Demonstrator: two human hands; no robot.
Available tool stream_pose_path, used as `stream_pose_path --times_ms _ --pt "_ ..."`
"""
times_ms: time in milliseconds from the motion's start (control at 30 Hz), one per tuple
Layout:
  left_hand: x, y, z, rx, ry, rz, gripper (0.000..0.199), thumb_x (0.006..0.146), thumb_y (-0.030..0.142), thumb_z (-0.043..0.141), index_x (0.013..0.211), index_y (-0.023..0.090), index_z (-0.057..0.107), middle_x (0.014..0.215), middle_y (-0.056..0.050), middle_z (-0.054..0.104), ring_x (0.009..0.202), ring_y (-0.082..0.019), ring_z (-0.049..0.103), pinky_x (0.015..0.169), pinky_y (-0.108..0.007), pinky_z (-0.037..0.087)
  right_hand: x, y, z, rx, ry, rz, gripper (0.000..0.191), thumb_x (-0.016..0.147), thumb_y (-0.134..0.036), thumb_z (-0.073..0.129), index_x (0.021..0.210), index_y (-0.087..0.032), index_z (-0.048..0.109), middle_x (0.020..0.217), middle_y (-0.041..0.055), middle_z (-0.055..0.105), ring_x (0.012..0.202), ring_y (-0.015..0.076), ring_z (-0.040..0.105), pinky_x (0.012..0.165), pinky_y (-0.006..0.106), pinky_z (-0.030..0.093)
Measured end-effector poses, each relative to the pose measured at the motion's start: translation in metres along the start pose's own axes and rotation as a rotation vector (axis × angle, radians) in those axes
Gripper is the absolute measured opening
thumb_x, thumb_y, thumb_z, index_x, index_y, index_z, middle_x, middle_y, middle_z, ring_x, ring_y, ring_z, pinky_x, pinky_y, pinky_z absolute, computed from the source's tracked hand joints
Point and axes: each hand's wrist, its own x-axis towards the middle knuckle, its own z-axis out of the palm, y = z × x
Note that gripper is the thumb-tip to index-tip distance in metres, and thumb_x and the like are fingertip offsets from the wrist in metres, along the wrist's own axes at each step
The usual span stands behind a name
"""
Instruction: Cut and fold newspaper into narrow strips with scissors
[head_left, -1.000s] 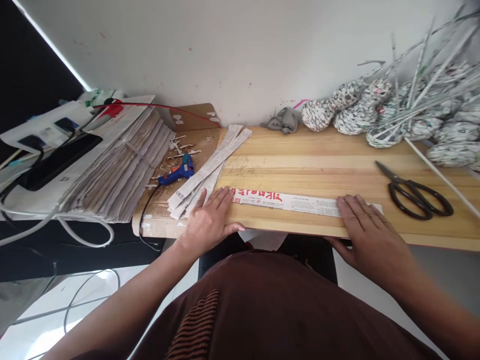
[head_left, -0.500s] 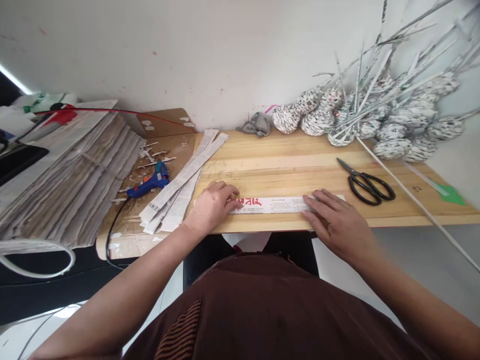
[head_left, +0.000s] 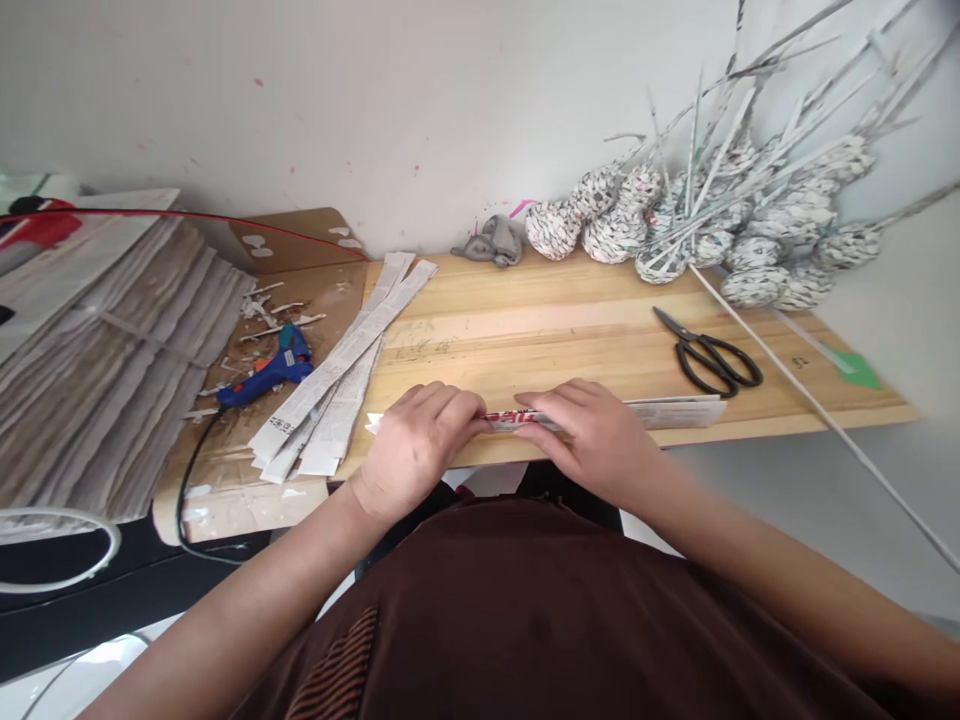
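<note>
A long newspaper strip [head_left: 675,412] with red and black print lies along the table's front edge, folded lengthwise in its middle part. My left hand [head_left: 424,435] pinches it left of centre, fingers closed over the upper edge. Close beside it, my right hand [head_left: 589,430] grips the strip between the thumb in front and the fingers behind. The red print shows in the gap between the two hands. One end of the strip pokes out left of my left hand; the other reaches well past my right wrist.
Black-handled scissors [head_left: 712,355] lie at the right. Several loose newspaper strips [head_left: 337,375] and a blue glue gun [head_left: 274,370] are at the left, beside a thick newspaper stack [head_left: 120,350]. Woven paper balls [head_left: 615,230] with long sticks and a grey cloth [head_left: 495,240] line the wall.
My right hand has slid left along the strip, close to my left hand. The strip was flat and is now folded up between my fingers. The view has shifted slightly right.
</note>
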Motion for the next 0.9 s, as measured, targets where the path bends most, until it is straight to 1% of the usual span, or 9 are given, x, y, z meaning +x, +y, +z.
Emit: stream_pose_path --times_ms 67,133,233,300,367,533,667,800,900 --pt "-0.003 0.002 -0.003 0.048 0.035 0.062 0.019 0.099 0.034 0.059 0.099 0.016 0.065 0.079 -0.002 0.068 0.072 -0.017 0.062 0.069 -0.031 0.045 0.01 -0.01 0.003 -0.005 -0.019 -0.04 0.029 0.103 -0.033 0.054 0.094 -0.015 0.073 0.08 0.0068 0.073 0.077 0.0221 0.065 0.075 0.035 0.047" --pt "-0.008 -0.003 -0.005 0.12 0.051 0.084 0.024 0.098 0.038 0.06 0.089 0.017 0.066 0.071 0.0 0.064 0.065 -0.016 0.059 0.063 -0.03 0.042 0.013 -0.013 0.005 -0.028 -0.024 -0.079 0.033 0.105 -0.032 0.051 0.083 -0.016 0.071 0.072 0.0043 0.068 0.069 0.0201 0.062 0.07 0.033 0.043" --pt "-0.019 -0.017 -0.008 0.259 0.09 0.066 0.042 0.096 0.044 0.062 0.063 0.019 0.057 0.056 0.002 0.053 0.052 -0.014 0.048 0.053 -0.031 0.033 0.009 -0.007 0.003 -0.058 -0.02 -0.106 0.034 0.105 -0.034 0.05 0.083 -0.016 0.069 0.072 0.0034 0.068 0.067 0.0184 0.061 0.067 0.031 0.039" --pt "-0.025 -0.023 -0.01 0.316 0.127 0.04 0.049 0.095 0.048 0.062 0.057 0.019 0.052 0.052 0.002 0.049 0.048 -0.013 0.044 0.05 -0.031 0.028 0.006 -0.001 0.001 -0.084 -0.001 -0.1 0.038 0.106 -0.037 0.049 0.079 -0.017 0.066 0.069 0.0021 0.067 0.063 0.0166 0.06 0.062 0.029 0.037" --pt "-0.029 -0.027 -0.011 0.291 0.139 0.021 0.052 0.095 0.05 0.06 0.054 0.019 0.051 0.049 0.002 0.048 0.046 -0.012 0.041 0.049 -0.03 0.027 0.004 0.002 0.0 -0.097 0.008 -0.099 0.045 0.107 -0.042 0.045 0.073 -0.018 0.062 0.062 0.0003 0.063 0.057 0.0144 0.057 0.057 0.028 0.033" --pt "-0.036 -0.031 -0.013 0.12 0.074 0.006 0.053 0.097 0.051 0.055 0.056 0.018 0.06 0.049 0.002 0.053 0.045 -0.011 0.044 0.048 -0.028 0.03 0.003 0.008 -0.001 -0.052 -0.067 -0.111 0.054 0.108 -0.052 0.037 0.069 -0.019 0.056 0.058 -0.0019 0.06 0.051 0.0115 0.054 0.053 0.027 0.03" --pt "-0.047 -0.044 -0.019 0.037 0.012 -0.039 0.049 0.101 0.049 0.051 0.067 0.021 0.073 0.051 0.002 0.057 0.045 -0.011 0.047 0.048 -0.027 0.031 -0.002 0.028 -0.006 -0.13 -0.085 -0.068 0.058 0.106 -0.056 0.037 0.063 -0.02 0.054 0.054 -0.0013 0.06 0.049 0.0123 0.053 0.052 0.028 0.029" --pt "-0.053 -0.05 -0.02 -0.048 -0.049 -0.152 0.05 0.102 0.051 0.046 0.076 0.024 0.079 0.055 0.001 0.063 0.049 -0.011 0.054 0.05 -0.025 0.035 -0.002 0.052 -0.012 -0.237 -0.078 -0.008 0.062 0.107 -0.052 0.033 0.056 -0.021 0.05 0.048 0.0006 0.056 0.047 0.0147 0.051 0.052 0.03 0.028" --pt "-0.048 -0.051 -0.018 -0.125 -0.101 -0.321 0.049 0.101 0.054 0.047 0.08 0.024 0.081 0.059 0.0 0.067 0.052 -0.012 0.056 0.052 -0.025 0.037 0.003 0.071 -0.027 -0.312 0.005 0.069 0.059 0.105 -0.052 0.036 0.054 -0.023 0.046 0.046 0.002 0.05 0.046 0.0161 0.048 0.051 0.031 0.026"
